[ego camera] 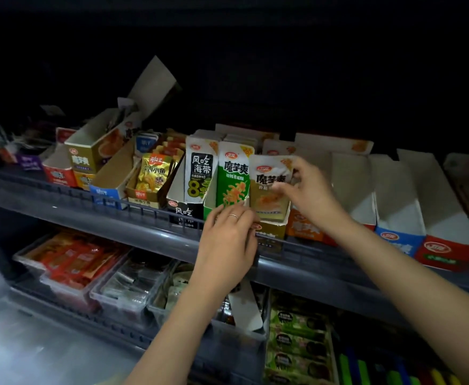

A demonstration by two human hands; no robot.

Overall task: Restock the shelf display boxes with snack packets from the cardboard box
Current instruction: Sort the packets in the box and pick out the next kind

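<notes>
On the upper shelf stands a row of open display boxes. My right hand (307, 187) pinches the right edge of a white and tan snack packet (269, 187) that stands upright in the tan display box (269, 226). My left hand (229, 240), with a ring on one finger, rests with curled fingers on the front of that box and the green box (209, 207) beside it. A green packet (234, 176) and a black and white packet (200, 173) stand in the boxes to the left. The cardboard box is not in view.
Right of the tan box stand empty white-lined display boxes (394, 201) with orange, blue and red fronts. Further left are yellow packets (152, 173) and a tilted box with a raised flap (150, 87). The lower shelf holds clear trays (125, 287) of snacks.
</notes>
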